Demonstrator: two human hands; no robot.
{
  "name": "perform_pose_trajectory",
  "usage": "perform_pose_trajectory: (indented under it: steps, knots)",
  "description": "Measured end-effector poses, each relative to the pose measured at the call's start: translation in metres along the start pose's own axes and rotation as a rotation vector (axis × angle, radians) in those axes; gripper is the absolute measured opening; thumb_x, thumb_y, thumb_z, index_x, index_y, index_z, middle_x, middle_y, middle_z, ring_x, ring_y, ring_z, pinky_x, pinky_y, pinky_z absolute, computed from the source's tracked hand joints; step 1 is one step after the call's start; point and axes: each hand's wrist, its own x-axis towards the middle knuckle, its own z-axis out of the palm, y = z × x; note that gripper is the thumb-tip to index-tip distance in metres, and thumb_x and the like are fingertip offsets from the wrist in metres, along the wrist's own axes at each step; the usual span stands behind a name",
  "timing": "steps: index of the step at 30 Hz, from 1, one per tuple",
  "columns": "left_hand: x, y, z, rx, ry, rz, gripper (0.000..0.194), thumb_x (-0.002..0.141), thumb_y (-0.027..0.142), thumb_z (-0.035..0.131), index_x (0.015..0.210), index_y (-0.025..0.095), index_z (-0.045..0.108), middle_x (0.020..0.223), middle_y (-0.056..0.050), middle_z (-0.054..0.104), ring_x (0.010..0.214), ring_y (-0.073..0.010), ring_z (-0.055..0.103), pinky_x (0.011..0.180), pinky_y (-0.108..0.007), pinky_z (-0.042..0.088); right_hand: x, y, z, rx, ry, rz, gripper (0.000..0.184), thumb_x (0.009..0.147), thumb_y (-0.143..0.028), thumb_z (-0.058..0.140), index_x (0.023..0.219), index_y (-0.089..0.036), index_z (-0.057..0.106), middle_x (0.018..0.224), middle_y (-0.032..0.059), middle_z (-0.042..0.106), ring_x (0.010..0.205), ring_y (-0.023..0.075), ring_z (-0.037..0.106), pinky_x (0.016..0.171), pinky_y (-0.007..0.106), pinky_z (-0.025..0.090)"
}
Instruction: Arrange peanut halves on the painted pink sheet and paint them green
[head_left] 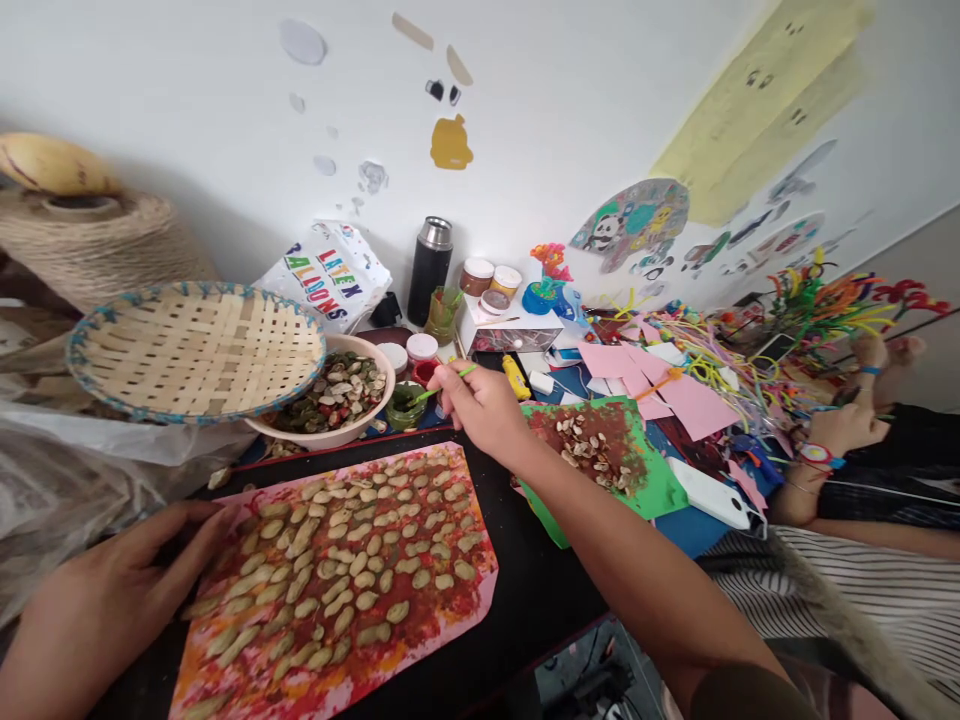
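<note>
Head view: green brush (435, 392) gripped in right hand (478, 405), tip at green paint jar (406, 414). Left hand (120, 575) at left edge of pink sheet (484, 594); pinching or just resting, cannot tell. Peanuts (364, 579) cover that sheet. Bowl (385, 368), partly under woven tray (195, 345), crowds jar's left. Bare black tabletop (501, 525) strip separates pink sheet from green sheet (661, 487).

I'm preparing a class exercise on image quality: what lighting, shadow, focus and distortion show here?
Head view: bright, diffuse light on the wall; same view: soft shadow beside the twine spool; same view: individual peanuts reasonably distinct; same view: apparent wide-angle stretching toward the edges, as in the striped clothing.
</note>
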Motion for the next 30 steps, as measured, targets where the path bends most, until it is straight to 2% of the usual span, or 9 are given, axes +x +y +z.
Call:
perform_pose_trajectory:
  steps: [3,7,11,16,21,26,30]
  knots:
    - [-0.002,0.022,-0.018,-0.084,-0.016,-0.029,0.052,0.106,0.068,0.05,0.106,0.035,0.091,0.101,0.0,0.096,0.071,-0.0247,0.084,0.068,-0.03,0.062,0.0,-0.001,0.002,0.006,-0.014,-0.004,0.061,0.123,-0.077,0.058,0.099,-0.027,0.081,0.075,-0.0018,0.072,0.054,0.0159,0.062,0.061,0.029,0.047]
    - [-0.001,0.034,-0.027,-0.101,-0.005,-0.028,0.053,0.102,0.069,0.051,0.102,0.033,0.091,0.103,-0.002,0.097,0.073,-0.0236,0.085,0.071,-0.028,0.062,-0.001,-0.003,0.002,-0.031,-0.074,-0.021,0.062,0.122,-0.077,0.06,0.095,-0.026,0.081,0.076,-0.0009,0.072,0.055,0.0155,0.063,0.061,0.029,0.047]
    - [0.0,0.038,-0.031,-0.1,-0.05,-0.04,0.052,0.103,0.068,0.052,0.104,0.034,0.091,0.098,-0.001,0.096,0.075,-0.0245,0.086,0.07,-0.028,0.061,-0.004,-0.004,0.0,0.019,0.021,-0.005,0.066,0.119,-0.084,0.06,0.096,-0.026,0.081,0.073,-0.002,0.071,0.054,0.0149,0.062,0.06,0.029,0.048]
    - [-0.001,0.043,-0.034,-0.104,-0.047,-0.061,0.055,0.102,0.069,0.049,0.104,0.033,0.09,0.101,-0.002,0.097,0.078,-0.0253,0.088,0.074,-0.028,0.063,-0.007,0.0,0.0,0.058,-0.005,0.023,0.071,0.115,-0.091,0.062,0.092,-0.026,0.079,0.071,-0.0016,0.07,0.05,0.0144,0.061,0.055,0.029,0.046]
    - [-0.001,0.04,-0.03,-0.098,-0.046,-0.058,0.054,0.103,0.069,0.051,0.106,0.033,0.091,0.103,-0.003,0.097,0.081,-0.0257,0.089,0.073,-0.028,0.062,-0.007,0.0,0.001,0.116,0.087,0.03,0.073,0.112,-0.094,0.063,0.093,-0.026,0.079,0.07,-0.002,0.068,0.051,0.0146,0.061,0.053,0.028,0.048]
    - [-0.002,0.04,-0.031,-0.102,-0.042,-0.064,0.055,0.101,0.07,0.05,0.103,0.033,0.091,0.102,-0.003,0.097,0.079,-0.0259,0.088,0.071,-0.029,0.062,-0.008,-0.002,0.002,0.119,0.021,0.044,0.074,0.11,-0.095,0.065,0.09,-0.025,0.078,0.068,-0.0024,0.068,0.049,0.0137,0.06,0.051,0.027,0.046]
    - [-0.003,0.039,-0.03,-0.107,-0.054,-0.056,0.055,0.102,0.069,0.05,0.105,0.032,0.091,0.103,-0.003,0.097,0.081,-0.0255,0.088,0.075,-0.029,0.063,-0.009,-0.001,-0.001,0.191,0.138,0.048,0.075,0.108,-0.097,0.067,0.092,-0.025,0.079,0.067,-0.0028,0.066,0.048,0.0132,0.058,0.049,0.027,0.045]
